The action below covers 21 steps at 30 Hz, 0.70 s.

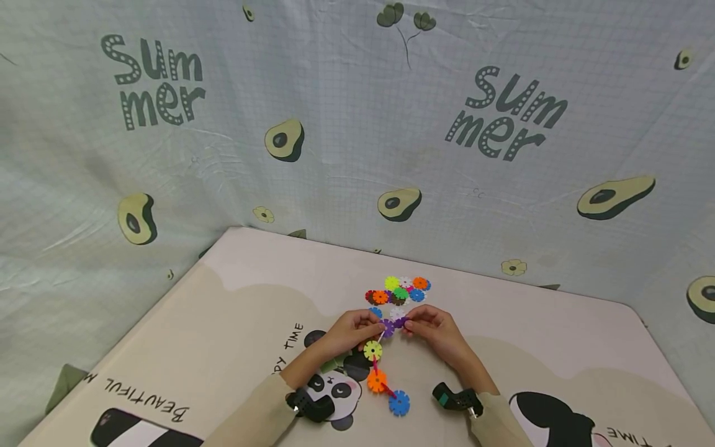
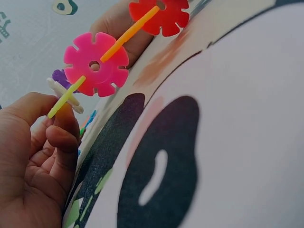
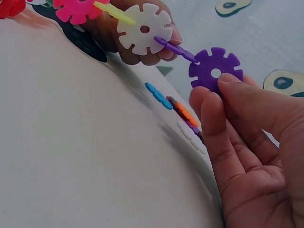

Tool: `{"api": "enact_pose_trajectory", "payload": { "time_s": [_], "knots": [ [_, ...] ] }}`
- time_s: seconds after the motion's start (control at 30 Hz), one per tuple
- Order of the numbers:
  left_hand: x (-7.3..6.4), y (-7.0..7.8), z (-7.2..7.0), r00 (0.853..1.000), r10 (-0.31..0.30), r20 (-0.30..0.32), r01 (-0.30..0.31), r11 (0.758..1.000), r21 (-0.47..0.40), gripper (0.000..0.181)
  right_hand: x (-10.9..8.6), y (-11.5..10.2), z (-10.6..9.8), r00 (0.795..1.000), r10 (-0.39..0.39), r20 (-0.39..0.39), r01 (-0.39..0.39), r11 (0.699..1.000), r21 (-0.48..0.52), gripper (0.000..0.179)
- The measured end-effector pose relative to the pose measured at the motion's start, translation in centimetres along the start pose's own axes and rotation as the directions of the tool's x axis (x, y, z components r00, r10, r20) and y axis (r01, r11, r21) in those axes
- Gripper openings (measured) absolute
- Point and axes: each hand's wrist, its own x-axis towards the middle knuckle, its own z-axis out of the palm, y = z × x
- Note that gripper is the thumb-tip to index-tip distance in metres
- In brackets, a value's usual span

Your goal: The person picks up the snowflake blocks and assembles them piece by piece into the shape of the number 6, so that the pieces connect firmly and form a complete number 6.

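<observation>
Notched-disc chain (image 1: 377, 381) in the pinch of both hands (image 1: 353, 330) (image 1: 438, 329), purple disc (image 3: 204, 71) in right.

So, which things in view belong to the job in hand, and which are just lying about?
In the job:
- left hand, gripping the chain
- right hand, pinching the purple disc
- chain of slotted-together discs

Lying about:
- loose coloured discs beyond the hands, perhaps spares
</observation>
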Motion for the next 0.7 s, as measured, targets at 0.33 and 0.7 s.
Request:
{"api": "enact_pose_trajectory", "payload": {
  "time_s": [0.33, 0.7],
  "knots": [
    [0.07, 0.01, -0.03, 0.999, 0.032, 0.038, -0.032, 0.999, 0.005, 0.019, -0.30, -0.33, 0.11, 0.998, -0.043, 0.036, 0.044, 0.999, -0.023, 0.026],
    [0.03, -0.27, -0.32, 0.997, 0.050, 0.059, -0.050, 0.999, 0.012, 0.018, -0.04, -0.17, 0.42, 0.998, -0.058, 0.038, 0.060, 0.997, -0.057, 0.024]
  ]
}}
